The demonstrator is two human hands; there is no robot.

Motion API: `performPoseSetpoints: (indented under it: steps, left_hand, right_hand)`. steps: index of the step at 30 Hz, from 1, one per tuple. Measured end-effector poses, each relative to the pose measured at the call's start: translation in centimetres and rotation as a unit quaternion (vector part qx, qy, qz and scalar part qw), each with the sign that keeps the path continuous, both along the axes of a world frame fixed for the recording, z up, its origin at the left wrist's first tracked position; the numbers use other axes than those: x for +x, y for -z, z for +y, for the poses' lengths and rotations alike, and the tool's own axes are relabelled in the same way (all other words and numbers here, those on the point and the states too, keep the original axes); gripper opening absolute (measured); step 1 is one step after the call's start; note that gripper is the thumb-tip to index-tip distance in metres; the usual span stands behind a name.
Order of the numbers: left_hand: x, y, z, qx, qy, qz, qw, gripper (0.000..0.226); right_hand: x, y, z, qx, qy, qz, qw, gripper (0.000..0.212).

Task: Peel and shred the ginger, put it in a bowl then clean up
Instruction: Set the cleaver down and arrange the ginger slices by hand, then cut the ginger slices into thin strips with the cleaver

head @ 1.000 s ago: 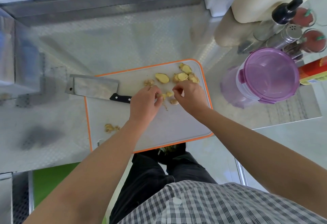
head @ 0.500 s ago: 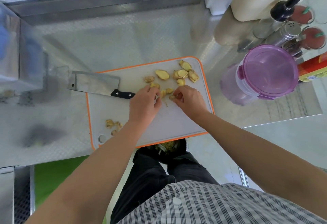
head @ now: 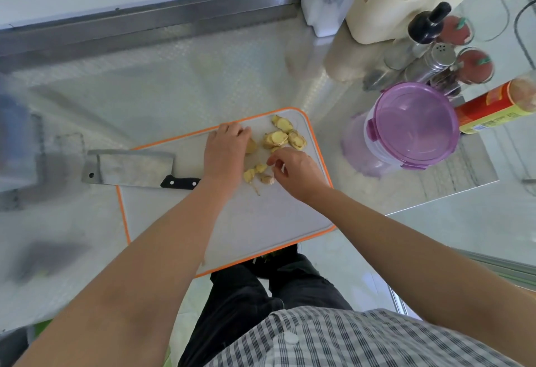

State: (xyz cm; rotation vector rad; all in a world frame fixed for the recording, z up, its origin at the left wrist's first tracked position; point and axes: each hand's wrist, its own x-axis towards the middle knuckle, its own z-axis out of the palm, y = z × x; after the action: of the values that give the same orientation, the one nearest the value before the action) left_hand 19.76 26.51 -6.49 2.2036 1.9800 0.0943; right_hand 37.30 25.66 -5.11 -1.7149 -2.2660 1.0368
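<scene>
Several peeled ginger pieces (head: 279, 138) lie at the far right of a white cutting board (head: 261, 221) with an orange rim. Smaller ginger bits (head: 255, 173) lie nearer the board's middle. My left hand (head: 224, 152) reaches to the board's far edge, its fingers bent down over a ginger slice (head: 251, 146) that is partly hidden under it. My right hand (head: 295, 170) hovers beside the small bits with its fingers loosely curled and its thumb and forefinger apart, holding nothing that I can see. A cleaver (head: 130, 168) lies across the board's left edge, its black handle partly under my left wrist.
A purple-lidded container (head: 412, 125) stands just right of the board. Behind it are a shaker (head: 435, 59), jars, a dark-capped bottle (head: 429, 24) and a cream caddy (head: 385, 9). The steel counter (head: 145, 91) ends at the board's near edge, and the board overhangs it.
My left hand moved from the small bits at the board's middle out to the far slices. My right hand drew back slightly and loosened. The camera view shifted.
</scene>
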Motion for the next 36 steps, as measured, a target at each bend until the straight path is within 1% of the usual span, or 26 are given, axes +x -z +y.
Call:
performPoseSetpoints:
  steps: [3, 5, 8, 11, 13, 16, 18, 20, 22, 24, 25, 27, 29, 31, 32, 34, 36]
  left_hand:
    - [-0.3, 0.0, -0.1, -0.006, -0.011, 0.003, 1.0, 0.031]
    - [-0.7, 0.0, -0.2, -0.007, -0.01, -0.029, 1.0, 0.02]
    - [-1.0, -0.3, -0.7, 0.016, -0.024, -0.098, 0.995, 0.014]
    - [-1.6, -1.2, -1.5, 0.048, -0.107, -0.172, 0.978, 0.014]
    - [-2.5, -2.0, -2.4, 0.061, -0.171, -0.205, 0.962, 0.016]
    - [-4.7, -2.9, -4.6, 0.086, -0.259, -0.228, 0.935, 0.018]
    - [-6.1, -3.3, -6.7, 0.09, -0.322, -0.237, 0.912, 0.017]
    - [-7.0, -3.5, -8.6, 0.08, -0.369, -0.249, 0.892, 0.018]
    - [-7.9, -3.5, -10.4, 0.08, -0.388, -0.261, 0.88, 0.019]
    - [-9.0, -3.3, -12.0, 0.078, -0.388, -0.273, 0.877, 0.016]
    - [-9.5, -3.1, -12.5, 0.07, -0.386, -0.279, 0.877, 0.015]
    - [-10.1, -3.0, -13.4, 0.054, -0.377, -0.29, 0.878, 0.015]
    - [-10.5, -3.0, -14.0, 0.054, -0.368, -0.305, 0.877, 0.016]
    - [-10.8, -3.1, -14.3, 0.063, -0.367, -0.318, 0.872, 0.016]
    - [-10.9, -3.1, -14.4, 0.067, -0.367, -0.321, 0.87, 0.017]
    - [-11.1, -3.0, -14.5, 0.072, -0.375, -0.328, 0.864, 0.017]
    - [-11.1, -2.9, -14.4, 0.073, -0.384, -0.33, 0.859, 0.015]
  right_hand:
    - [0.1, 0.1, 0.1, 0.003, 0.01, 0.009, 1.0, 0.02]
    - [0.2, 0.2, 0.0, 0.01, 0.013, 0.015, 1.0, 0.019]
    - [0.1, 0.1, -0.1, 0.021, 0.028, 0.04, 0.999, 0.019]
    - [-0.7, -0.4, -0.1, 0.045, 0.041, 0.068, 0.996, 0.018]
    - [-2.1, -0.9, -0.2, 0.06, 0.03, 0.096, 0.993, 0.016]
    - [-5.4, -1.5, -0.8, 0.08, -0.032, 0.127, 0.988, 0.013]
    - [-8.0, -1.7, -1.6, 0.073, -0.092, 0.138, 0.983, 0.017]
    - [-10.2, -1.7, -2.2, 0.063, -0.155, 0.112, 0.979, 0.025]
    - [-12.4, -1.3, -2.7, 0.053, -0.212, 0.051, 0.974, 0.036]
    - [-14.3, -0.7, -3.0, 0.04, -0.235, -0.033, 0.971, 0.044]
    - [-14.9, -0.5, -3.1, 0.048, -0.243, -0.072, 0.966, 0.046]
    - [-15.7, -0.2, -3.2, 0.08, -0.258, -0.122, 0.955, 0.043]
    - [-16.1, -0.3, -3.4, 0.075, -0.259, -0.116, 0.956, 0.044]
    - [-16.4, -0.9, -3.8, 0.048, -0.244, -0.075, 0.966, 0.046]
    - [-16.3, -1.3, -4.0, 0.041, -0.229, -0.054, 0.971, 0.043]
    - [-15.6, -2.2, -4.3, 0.046, -0.172, -0.014, 0.984, 0.033]
    - [-14.3, -2.9, -4.3, 0.049, -0.091, 0.019, 0.994, 0.021]
